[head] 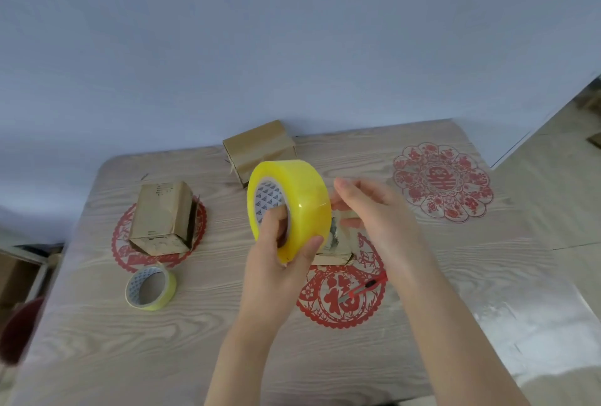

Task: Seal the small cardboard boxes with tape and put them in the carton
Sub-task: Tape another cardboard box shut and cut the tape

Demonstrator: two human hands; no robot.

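over the wood-grain table (97,357), largest first: pale wall behind, red paper-cut decals on the tabletop, one at far right (443,181). three small cardboard boxes: left box (162,218) stands on a red decal, one side flap ajar; back box (260,150) at the far edge against the wall, already taped on top; third box (335,251) sits mid-table, mostly hidden behind the raised roll and hands, state of its flaps not clear. big yellow tape roll (292,207) held upright in the air above the third box. left hand (279,262) clamped on the roll, fingers hooked into the core, thumb pressed on the outer face. right hand (374,213) just right of the roll, fingers partly spread, thumb and fingertips pinching the tape's loose end at the roll's edge. smaller, thinner tape roll (151,288) lies flat on the table near the left box. red utility knife (367,287) lies on the fu-character decal (338,298), under the right forearm. carton not in view.
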